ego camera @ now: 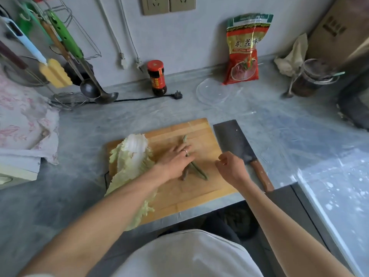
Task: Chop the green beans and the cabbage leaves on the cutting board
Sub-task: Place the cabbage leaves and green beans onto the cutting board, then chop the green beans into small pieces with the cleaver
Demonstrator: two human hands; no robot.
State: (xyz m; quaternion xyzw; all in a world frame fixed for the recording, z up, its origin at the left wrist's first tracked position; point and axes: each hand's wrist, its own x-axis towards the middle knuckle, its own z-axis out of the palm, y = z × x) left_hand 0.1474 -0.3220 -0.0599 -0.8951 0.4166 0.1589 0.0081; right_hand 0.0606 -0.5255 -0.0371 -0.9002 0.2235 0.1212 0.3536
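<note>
The left hand lies flat with straight fingers pressing the green beans, which run near-to-far across the middle of the cutting board, cabbage leaves just left. The right hand, loosely curled and empty, hovers beside the cleaver, whose handle lies nearest it.

Left hand flat on green beans atop cutting board, cabbage leaves beside; right hand loosely curled near cleaver.
</note>
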